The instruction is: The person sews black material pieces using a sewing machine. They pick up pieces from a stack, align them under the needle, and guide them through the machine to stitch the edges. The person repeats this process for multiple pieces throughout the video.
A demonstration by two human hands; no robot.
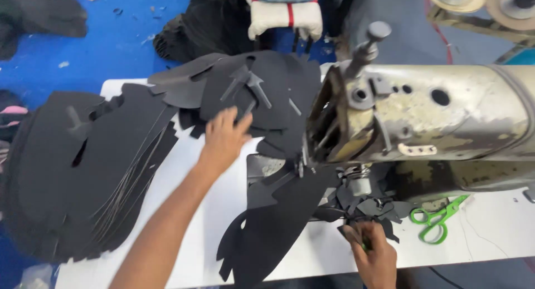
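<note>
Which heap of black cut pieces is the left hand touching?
The left hand rests on the far heap beside the sewing machine, not the big stack at the table's left.

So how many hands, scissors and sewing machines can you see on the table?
Hands: 2, left hand on the black cut pieces, right hand by the small scraps
Green scissors: 1
Sewing machine: 1
Total: 4

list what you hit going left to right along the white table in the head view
big stack of black cut pieces → left hand → black piece under the needle → right hand → green scissors
</note>
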